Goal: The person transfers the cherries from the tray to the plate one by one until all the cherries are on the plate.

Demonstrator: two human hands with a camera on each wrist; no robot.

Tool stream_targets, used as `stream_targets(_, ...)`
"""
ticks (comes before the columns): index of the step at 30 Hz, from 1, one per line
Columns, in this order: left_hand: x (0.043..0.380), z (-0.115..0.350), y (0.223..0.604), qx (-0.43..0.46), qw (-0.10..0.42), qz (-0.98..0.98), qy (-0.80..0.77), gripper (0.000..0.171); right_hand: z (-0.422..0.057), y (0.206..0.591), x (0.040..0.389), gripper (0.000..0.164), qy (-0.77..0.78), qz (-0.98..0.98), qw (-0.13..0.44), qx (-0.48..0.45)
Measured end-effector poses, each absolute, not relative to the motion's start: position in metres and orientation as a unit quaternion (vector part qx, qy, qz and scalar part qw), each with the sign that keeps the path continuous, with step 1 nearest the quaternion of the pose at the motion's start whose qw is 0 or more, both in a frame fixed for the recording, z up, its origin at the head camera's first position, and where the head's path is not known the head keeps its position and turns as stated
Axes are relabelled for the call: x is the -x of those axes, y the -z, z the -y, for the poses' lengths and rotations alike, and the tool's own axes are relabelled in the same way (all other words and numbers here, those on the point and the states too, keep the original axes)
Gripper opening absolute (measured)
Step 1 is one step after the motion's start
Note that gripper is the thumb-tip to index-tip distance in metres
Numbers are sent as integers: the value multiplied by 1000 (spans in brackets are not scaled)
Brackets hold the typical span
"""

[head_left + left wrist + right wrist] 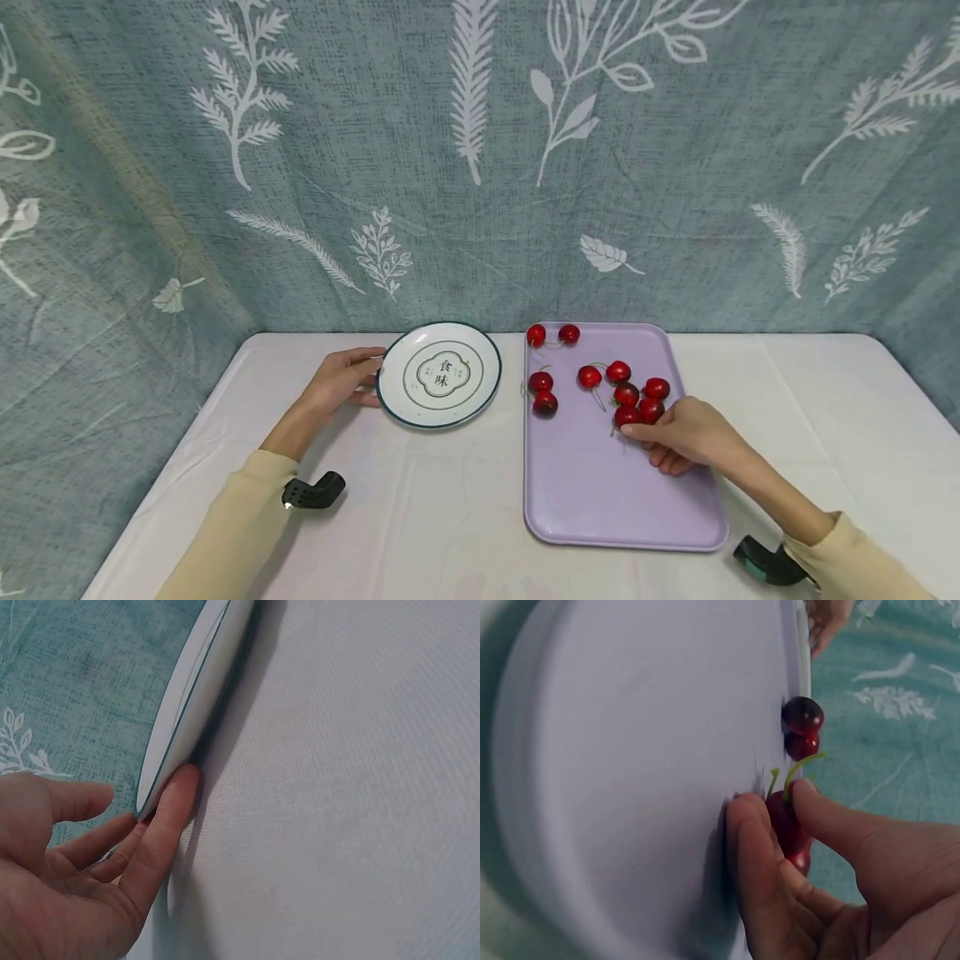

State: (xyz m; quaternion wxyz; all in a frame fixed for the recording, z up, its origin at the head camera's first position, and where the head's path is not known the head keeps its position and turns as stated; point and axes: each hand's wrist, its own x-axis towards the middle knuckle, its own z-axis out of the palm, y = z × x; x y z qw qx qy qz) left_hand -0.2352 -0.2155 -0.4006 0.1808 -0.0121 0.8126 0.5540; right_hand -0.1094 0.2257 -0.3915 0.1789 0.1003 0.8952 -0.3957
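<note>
On the left, a round white plate (480,392) with a dark rim and printed characters lies on the table. My left hand (343,380) is at its left edge. In the left wrist view the fingers of that hand touch the plate's edge from below, while the thumb stands apart from it. To the right is a lilac tray (600,492) bearing several red cherries. My right hand (693,433) reaches over the tray's right side and pinches a dark red cherry (784,825) with a green stem between thumb and fingers, right beside the clustered cherries (626,394).
Two cherries (545,404) lie near the tray's left edge, and two more (568,334) are in its far left corner. A white cloth (450,500) covers the table. Behind it hangs a blue-green curtain (420,167) with white leaf prints.
</note>
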Motion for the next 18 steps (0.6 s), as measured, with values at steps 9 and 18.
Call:
stream_targets(9, 234, 215, 402, 11, 170, -815, -555, 47, -215, 393, 108, 38, 333, -932, 130, -63)
stream_targets(18, 234, 215, 404, 14, 166, -817, -551, 46, -223, 393, 105, 23, 366, -920, 137, -36)
